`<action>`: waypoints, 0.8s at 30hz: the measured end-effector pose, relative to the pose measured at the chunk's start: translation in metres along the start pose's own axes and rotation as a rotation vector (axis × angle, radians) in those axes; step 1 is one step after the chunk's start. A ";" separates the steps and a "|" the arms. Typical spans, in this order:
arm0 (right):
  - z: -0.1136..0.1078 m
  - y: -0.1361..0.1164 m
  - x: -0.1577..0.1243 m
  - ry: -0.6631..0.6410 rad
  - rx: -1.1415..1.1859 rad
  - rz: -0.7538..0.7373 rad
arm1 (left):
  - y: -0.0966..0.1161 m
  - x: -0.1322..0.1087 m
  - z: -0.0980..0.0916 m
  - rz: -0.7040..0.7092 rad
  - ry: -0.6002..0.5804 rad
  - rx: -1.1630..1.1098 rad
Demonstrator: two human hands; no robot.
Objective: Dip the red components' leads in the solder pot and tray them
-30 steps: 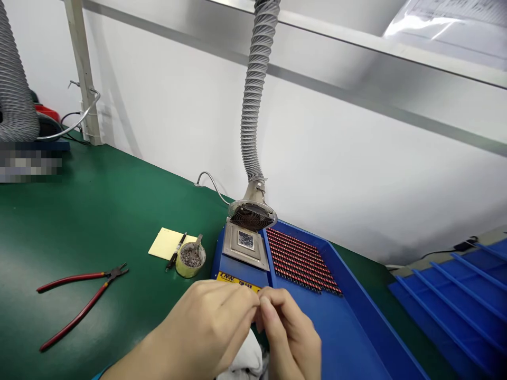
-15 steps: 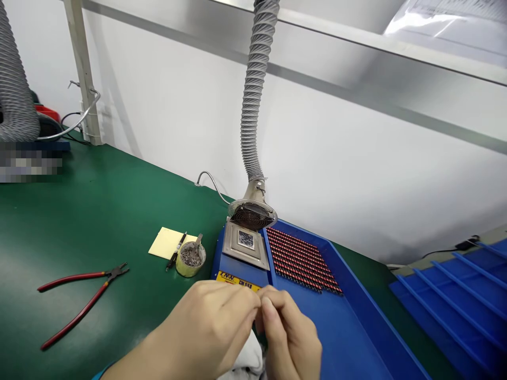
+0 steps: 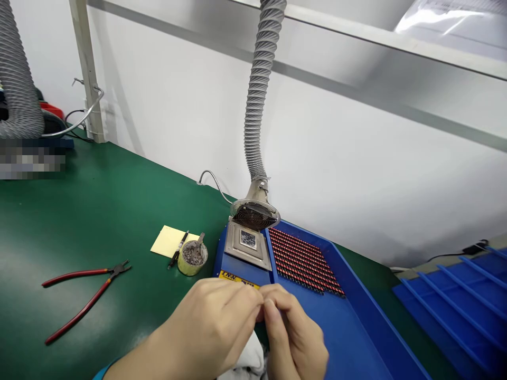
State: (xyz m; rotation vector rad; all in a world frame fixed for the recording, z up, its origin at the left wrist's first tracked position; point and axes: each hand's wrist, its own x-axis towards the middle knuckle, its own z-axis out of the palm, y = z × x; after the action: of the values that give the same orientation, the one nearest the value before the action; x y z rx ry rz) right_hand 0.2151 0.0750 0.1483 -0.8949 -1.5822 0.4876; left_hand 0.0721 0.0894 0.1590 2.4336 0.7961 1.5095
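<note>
My left hand (image 3: pixel 214 322) and my right hand (image 3: pixel 291 332) meet fingertip to fingertip at the lower middle, both closed in a pinch. Whatever they hold is too small or too covered by the fingers to make out. Just beyond them stands a blue solder pot (image 3: pixel 245 268) with a metal top plate and a shiny square bath (image 3: pixel 248 239). To its right a blue tray (image 3: pixel 332 327) bears rows of small red-and-black parts (image 3: pixel 304 258). A round fume extraction hood (image 3: pixel 255 214) hangs low over the back of the pot.
Left of the pot are a small tub of grey bits (image 3: pixel 192 258), a black pen (image 3: pixel 178 249) and a yellow notepad (image 3: pixel 165 240). Red-handled pliers (image 3: pixel 114 272) lie open on the green table (image 3: pixel 130 195). Blue ribbed panels (image 3: pixel 455 306) stand at far right.
The whole view has shifted slightly, so the scene sits a little further right. Both hands keep their pinch, fingertips together.
</note>
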 end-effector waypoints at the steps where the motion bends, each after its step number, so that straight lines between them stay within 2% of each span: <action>1: 0.001 0.000 0.000 -0.027 0.113 0.131 | -0.001 -0.001 0.003 0.044 0.015 0.048; 3: 0.000 0.001 0.001 -0.081 0.381 0.290 | -0.002 -0.002 0.005 0.066 0.034 0.064; 5: -0.003 0.004 0.003 -0.085 0.498 0.238 | 0.000 -0.002 0.002 0.001 0.034 -0.016; 9: -0.007 0.007 0.005 -0.003 0.157 -0.102 | 0.005 0.001 -0.007 -0.181 -0.016 -0.218; 11: -0.005 0.006 0.003 0.027 -0.021 -0.247 | 0.004 0.002 -0.007 -0.180 -0.026 -0.222; 12: -0.004 0.004 0.002 0.059 -0.079 -0.274 | 0.003 0.002 -0.005 -0.145 -0.018 -0.183; 13: -0.002 0.003 0.001 0.090 -0.110 -0.247 | 0.002 0.001 -0.002 -0.092 -0.002 -0.122; 15: 0.001 0.001 0.000 0.086 -0.038 -0.026 | 0.000 0.000 0.003 0.022 0.031 0.028; 17: 0.001 0.000 0.001 0.002 0.183 0.225 | -0.001 -0.001 0.007 0.093 0.050 0.115; 18: 0.000 0.001 0.002 -0.028 0.295 0.274 | -0.001 -0.002 0.008 0.095 0.055 0.112; 20: -0.002 0.002 0.004 -0.009 0.393 0.189 | -0.001 -0.001 0.006 0.029 0.052 0.020; 22: -0.005 0.004 0.006 0.054 0.286 -0.008 | 0.000 0.000 0.001 -0.104 0.024 -0.136; 24: -0.007 0.006 0.007 0.055 0.112 -0.163 | 0.002 0.001 -0.003 -0.239 -0.025 -0.292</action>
State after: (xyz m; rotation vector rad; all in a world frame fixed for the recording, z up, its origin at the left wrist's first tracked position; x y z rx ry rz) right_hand 0.2232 0.0828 0.1500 -0.6832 -1.5477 0.4275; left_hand 0.0701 0.0882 0.1620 2.0632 0.7691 1.3930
